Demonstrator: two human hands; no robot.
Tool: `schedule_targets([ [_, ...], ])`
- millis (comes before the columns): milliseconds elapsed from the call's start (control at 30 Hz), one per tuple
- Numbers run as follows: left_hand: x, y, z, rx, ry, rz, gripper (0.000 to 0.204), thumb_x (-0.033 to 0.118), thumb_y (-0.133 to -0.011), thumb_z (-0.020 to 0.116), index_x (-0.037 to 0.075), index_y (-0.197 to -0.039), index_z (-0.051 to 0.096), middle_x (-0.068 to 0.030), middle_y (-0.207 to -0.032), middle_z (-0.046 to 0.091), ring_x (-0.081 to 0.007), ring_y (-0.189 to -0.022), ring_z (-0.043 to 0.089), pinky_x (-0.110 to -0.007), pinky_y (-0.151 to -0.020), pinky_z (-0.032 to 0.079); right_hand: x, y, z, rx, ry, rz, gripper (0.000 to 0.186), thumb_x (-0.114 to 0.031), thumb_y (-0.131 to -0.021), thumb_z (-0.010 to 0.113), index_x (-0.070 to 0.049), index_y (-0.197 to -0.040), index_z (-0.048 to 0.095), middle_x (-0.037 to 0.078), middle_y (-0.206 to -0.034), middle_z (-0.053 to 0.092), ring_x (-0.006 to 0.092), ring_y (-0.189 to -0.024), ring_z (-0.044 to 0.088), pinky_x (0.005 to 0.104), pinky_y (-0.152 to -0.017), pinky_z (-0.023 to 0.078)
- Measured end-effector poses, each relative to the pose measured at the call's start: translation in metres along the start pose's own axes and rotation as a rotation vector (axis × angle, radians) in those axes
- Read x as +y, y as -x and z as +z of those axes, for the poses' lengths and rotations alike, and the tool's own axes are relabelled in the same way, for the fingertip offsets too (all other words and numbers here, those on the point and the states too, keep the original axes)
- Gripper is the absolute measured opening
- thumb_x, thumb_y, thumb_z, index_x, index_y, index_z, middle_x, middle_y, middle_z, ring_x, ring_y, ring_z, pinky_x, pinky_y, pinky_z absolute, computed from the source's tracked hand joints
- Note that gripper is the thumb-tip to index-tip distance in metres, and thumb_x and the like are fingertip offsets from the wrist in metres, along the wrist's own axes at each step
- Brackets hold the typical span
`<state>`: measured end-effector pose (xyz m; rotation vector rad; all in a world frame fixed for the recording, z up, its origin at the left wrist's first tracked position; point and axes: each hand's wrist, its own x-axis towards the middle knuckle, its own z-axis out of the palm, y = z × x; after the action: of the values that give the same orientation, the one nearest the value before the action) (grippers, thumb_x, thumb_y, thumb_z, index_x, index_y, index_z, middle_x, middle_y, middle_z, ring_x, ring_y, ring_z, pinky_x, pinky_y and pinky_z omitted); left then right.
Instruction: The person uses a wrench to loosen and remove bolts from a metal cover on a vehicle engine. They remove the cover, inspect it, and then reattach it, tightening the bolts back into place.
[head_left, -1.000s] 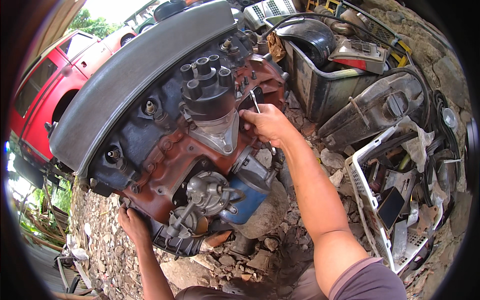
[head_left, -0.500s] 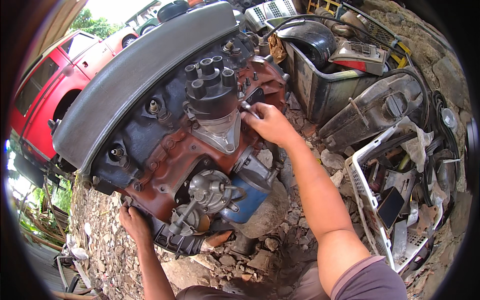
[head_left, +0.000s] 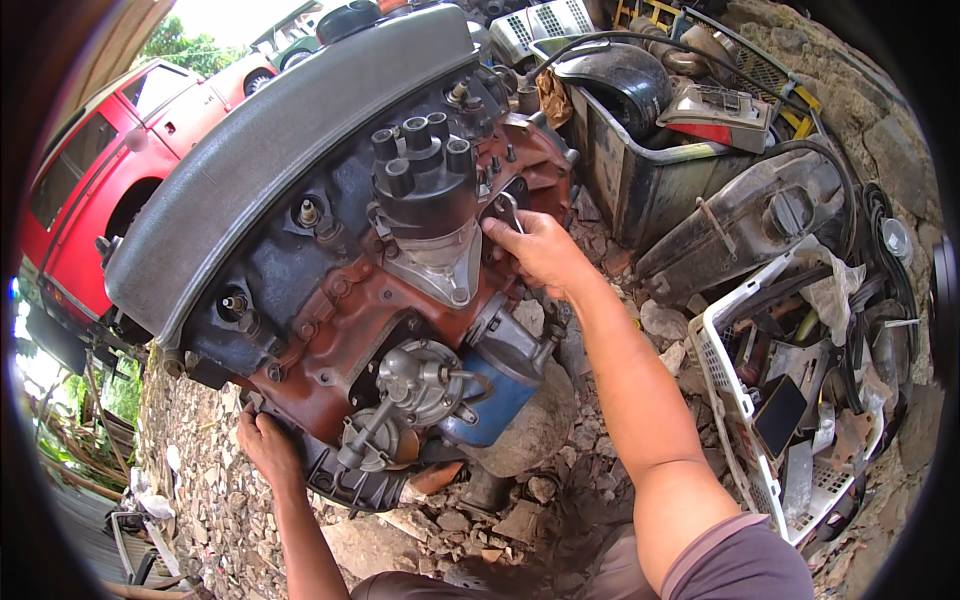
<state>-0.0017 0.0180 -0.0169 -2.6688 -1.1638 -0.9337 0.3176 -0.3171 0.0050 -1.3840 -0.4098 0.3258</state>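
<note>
A large engine [head_left: 330,290] with red block and dark head fills the middle of the view. My right hand [head_left: 540,250] is closed round a small metal wrench [head_left: 509,212], whose end shows above the fingers, just right of the black distributor cap [head_left: 425,180]. Part of the wrench is hidden in the palm. At the engine's lower left corner, my left hand [head_left: 268,448] grips the lower edge, its fingertips partly out of sight. Below the distributor are a metal fuel pump [head_left: 420,380] and a blue oil filter [head_left: 500,400].
Stony ground [head_left: 200,460] surrounds the engine, and a large rock [head_left: 540,430] lies beside the filter. On the right stand a white crate [head_left: 712,350] of scrap parts and a dark bin [head_left: 630,180] holding a black helmet [head_left: 625,85]. A red vehicle [head_left: 140,150] is behind at left.
My right hand has turned and shifted slightly down and right, and the wrench now points more upright. My left hand stays at the engine's edge.
</note>
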Motion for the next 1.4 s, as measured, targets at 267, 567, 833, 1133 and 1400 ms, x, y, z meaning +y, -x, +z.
schedule_targets([
  [267, 0.018, 0.003, -0.008, 0.038, 0.135, -0.105, 0.041, 0.02, -0.09, 0.038, -0.007, -0.117, 0.055, -0.0272, -0.114, 0.056, -0.0395, -0.108, 0.05, -0.045, -0.097, 0.036, -0.009, 0.004, 0.004, -0.019, -0.185, 0.183, 0.023, -0.023, -0.089, 0.067, -0.005, -0.083, 0.055, 0.001, -0.07, 0.054, 0.0043, -0.045, 0.038, 0.0234, -0.036, 0.024],
  [567, 0.028, 0.002, -0.017, 0.033, 0.218, -0.186, 0.04, 0.018, -0.089, 0.039, -0.007, -0.115, 0.056, -0.0276, -0.112, 0.057, -0.04, -0.107, 0.05, -0.045, -0.096, 0.036, -0.017, 0.008, -0.001, -0.038, -0.103, 0.244, 0.023, -0.025, -0.091, 0.064, -0.005, -0.083, 0.055, 0.0, -0.068, 0.053, 0.0046, -0.044, 0.036, 0.0231, -0.035, 0.021],
  [833, 0.005, 0.002, -0.005, 0.006, 0.117, -0.013, 0.043, 0.017, -0.087, 0.037, -0.005, -0.121, 0.053, -0.0254, -0.122, 0.051, -0.0368, -0.116, 0.046, -0.042, -0.102, 0.032, 0.006, -0.006, 0.004, 0.001, -0.058, 0.054, 0.028, -0.028, -0.09, 0.064, -0.003, -0.082, 0.056, 0.002, -0.066, 0.053, 0.0074, -0.046, 0.04, 0.0251, -0.036, 0.026],
  [1133, 0.007, 0.007, -0.008, 0.172, 0.257, 0.059, 0.04, 0.003, -0.072, 0.054, -0.014, -0.108, 0.049, -0.0298, -0.124, 0.046, -0.041, -0.116, 0.046, -0.044, -0.101, 0.035, -0.012, 0.007, 0.001, -0.036, -0.033, 0.214, 0.023, -0.028, -0.091, 0.064, -0.005, -0.087, 0.059, -0.001, -0.068, 0.053, 0.0043, -0.047, 0.039, 0.0237, -0.036, 0.024],
  [1400, 0.001, 0.008, -0.005, 0.205, 0.425, -0.133, 0.046, 0.015, -0.092, 0.037, -0.008, -0.131, 0.036, -0.0238, -0.131, 0.041, -0.0305, -0.118, 0.043, -0.039, -0.101, 0.032, 0.036, -0.021, 0.001, 0.106, 0.313, -0.387, 0.023, -0.026, -0.09, 0.064, -0.004, -0.087, 0.06, 0.001, -0.071, 0.056, 0.0072, -0.054, 0.046, 0.0258, -0.043, 0.031],
])
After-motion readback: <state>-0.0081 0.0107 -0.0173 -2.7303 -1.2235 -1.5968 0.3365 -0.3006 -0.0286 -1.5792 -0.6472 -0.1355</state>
